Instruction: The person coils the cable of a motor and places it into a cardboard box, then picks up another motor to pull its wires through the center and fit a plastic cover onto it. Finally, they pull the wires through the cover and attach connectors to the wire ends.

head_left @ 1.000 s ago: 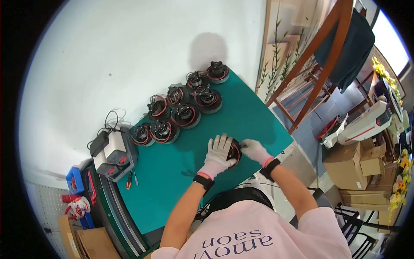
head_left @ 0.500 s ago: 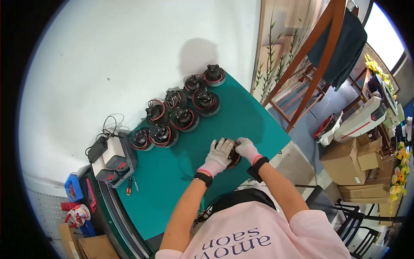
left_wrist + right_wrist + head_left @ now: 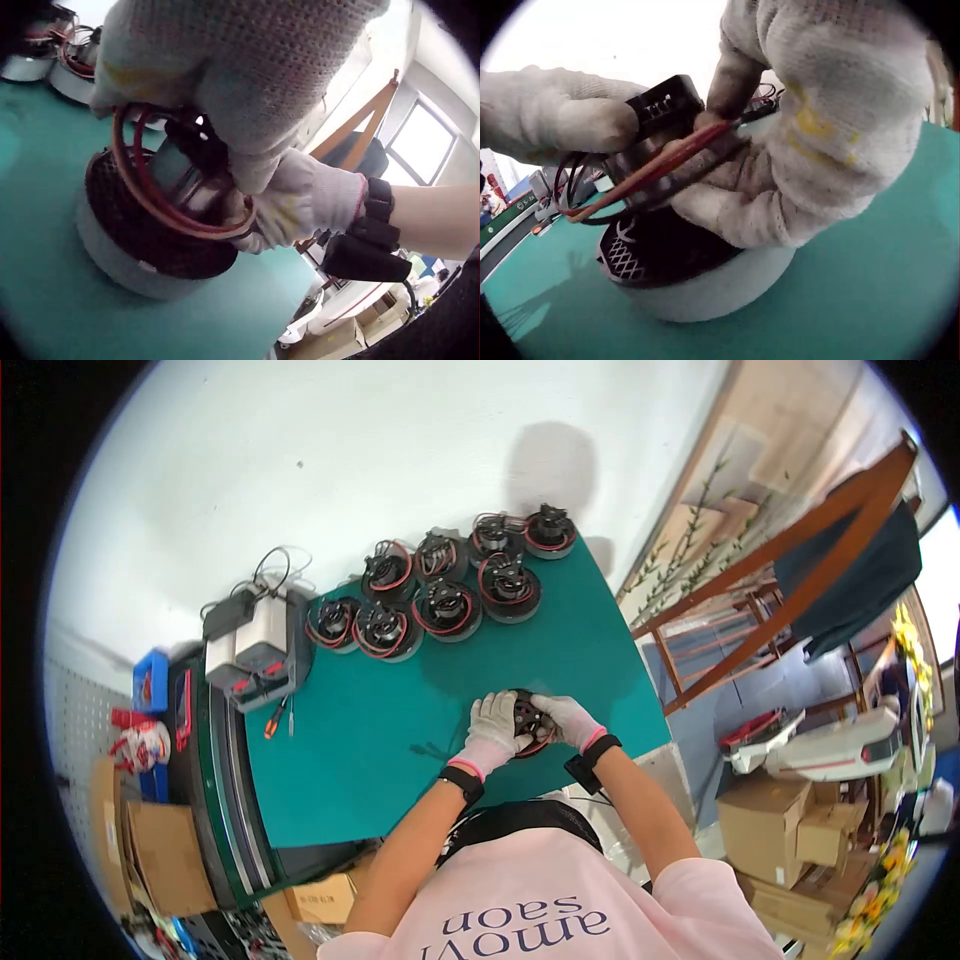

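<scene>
A round black motor unit [image 3: 527,717] with a pale grey ring base stands on the green tabletop between both hands, close to the person's body. Red and black wires [image 3: 662,166] loop around its raised middle. My gloved left hand [image 3: 492,730] grips the unit's black top from the left, and its thumb lies against the slotted black top piece [image 3: 664,107] in the right wrist view. From the other side, my gloved right hand [image 3: 566,720] curls its fingers round the wires beside the central part. Glove fabric hides much of the unit's top.
Several similar motor units [image 3: 446,609] stand in two rows at the back, along the white wall. On the left are a grey case [image 3: 262,650] with a black adapter, and an orange-handled screwdriver [image 3: 274,720]. A wooden frame [image 3: 790,575] stands beyond the table's right side.
The right hand has come in from the right, over the unit's top, and now holds the wires at its right side. The left hand stays on the unit. The head view has turned.
</scene>
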`<state>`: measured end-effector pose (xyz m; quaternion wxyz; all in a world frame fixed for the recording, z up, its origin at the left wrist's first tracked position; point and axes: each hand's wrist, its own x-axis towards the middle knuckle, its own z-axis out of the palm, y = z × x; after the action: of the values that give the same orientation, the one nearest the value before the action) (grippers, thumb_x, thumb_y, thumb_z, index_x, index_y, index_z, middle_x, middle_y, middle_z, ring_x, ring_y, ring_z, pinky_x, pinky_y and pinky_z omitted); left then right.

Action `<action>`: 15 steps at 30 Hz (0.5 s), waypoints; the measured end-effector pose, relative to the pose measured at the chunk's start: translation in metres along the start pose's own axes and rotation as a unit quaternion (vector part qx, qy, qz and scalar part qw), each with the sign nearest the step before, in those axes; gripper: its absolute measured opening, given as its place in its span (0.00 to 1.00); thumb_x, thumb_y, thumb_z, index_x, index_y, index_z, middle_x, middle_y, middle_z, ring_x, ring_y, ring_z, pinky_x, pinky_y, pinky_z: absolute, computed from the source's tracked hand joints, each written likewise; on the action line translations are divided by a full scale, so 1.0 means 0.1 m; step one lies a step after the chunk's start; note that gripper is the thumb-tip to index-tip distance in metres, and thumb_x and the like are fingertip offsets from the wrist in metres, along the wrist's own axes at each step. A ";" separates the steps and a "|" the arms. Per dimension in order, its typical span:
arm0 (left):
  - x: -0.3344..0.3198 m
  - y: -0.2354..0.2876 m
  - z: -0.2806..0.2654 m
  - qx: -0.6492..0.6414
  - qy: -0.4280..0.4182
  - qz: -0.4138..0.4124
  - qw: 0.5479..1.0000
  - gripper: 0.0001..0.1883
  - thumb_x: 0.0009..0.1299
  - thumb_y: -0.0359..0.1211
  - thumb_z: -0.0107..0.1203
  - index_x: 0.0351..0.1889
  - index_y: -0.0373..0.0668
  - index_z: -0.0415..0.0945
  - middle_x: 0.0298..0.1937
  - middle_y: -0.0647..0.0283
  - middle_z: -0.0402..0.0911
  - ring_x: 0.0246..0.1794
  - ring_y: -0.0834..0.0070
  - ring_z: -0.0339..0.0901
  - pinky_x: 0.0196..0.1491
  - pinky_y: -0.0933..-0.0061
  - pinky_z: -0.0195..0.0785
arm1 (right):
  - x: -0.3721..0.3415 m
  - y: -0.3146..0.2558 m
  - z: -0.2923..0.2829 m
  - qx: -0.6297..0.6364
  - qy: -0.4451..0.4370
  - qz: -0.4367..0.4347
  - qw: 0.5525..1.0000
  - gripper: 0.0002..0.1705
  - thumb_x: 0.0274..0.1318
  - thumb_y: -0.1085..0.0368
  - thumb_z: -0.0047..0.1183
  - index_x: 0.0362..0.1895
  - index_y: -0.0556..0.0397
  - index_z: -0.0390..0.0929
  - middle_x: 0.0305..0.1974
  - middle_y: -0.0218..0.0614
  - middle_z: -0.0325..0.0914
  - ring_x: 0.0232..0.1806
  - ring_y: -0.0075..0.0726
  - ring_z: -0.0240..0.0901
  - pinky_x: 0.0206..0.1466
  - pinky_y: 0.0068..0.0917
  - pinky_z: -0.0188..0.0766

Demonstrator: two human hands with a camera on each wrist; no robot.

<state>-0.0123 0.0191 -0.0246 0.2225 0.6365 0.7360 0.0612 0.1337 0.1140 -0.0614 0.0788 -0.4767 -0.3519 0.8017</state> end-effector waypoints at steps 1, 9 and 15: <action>-0.02 0.02 -0.01 -0.005 0.003 -0.016 1.000 0.48 0.50 0.50 0.62 0.63 0.37 0.50 0.64 0.50 0.57 0.67 0.56 0.51 0.67 0.54 0.40 | -0.03 -0.12 0.09 -0.109 0.047 -0.003 0.993 0.16 0.56 0.54 0.49 0.26 0.53 0.72 0.14 0.28 0.67 0.11 0.28 0.65 0.17 0.23 0.66; -0.05 0.17 -0.19 0.113 -0.042 -0.040 0.992 0.42 0.57 0.53 0.55 0.64 0.41 0.50 0.67 0.56 0.53 0.70 0.57 0.46 0.67 0.48 0.34 | -0.11 -0.10 -0.20 0.013 -0.065 -0.117 0.991 0.11 0.60 0.60 0.45 0.36 0.56 0.69 0.25 0.35 0.72 0.25 0.34 0.73 0.27 0.28 0.72; -0.03 0.18 -0.18 0.111 -0.049 -0.059 0.991 0.45 0.55 0.53 0.58 0.64 0.41 0.50 0.61 0.51 0.65 0.63 0.57 0.61 0.63 0.56 0.50 | -0.54 0.18 -0.54 0.159 -0.152 -0.083 0.972 0.10 0.62 0.65 0.43 0.44 0.57 0.63 0.39 0.47 0.75 0.44 0.45 0.74 0.49 0.38 0.73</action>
<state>-0.0034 0.0233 -0.0015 0.1898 0.6146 0.7629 -0.0656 0.2105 0.1023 -0.0510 0.1651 -0.2999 -0.2658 0.9012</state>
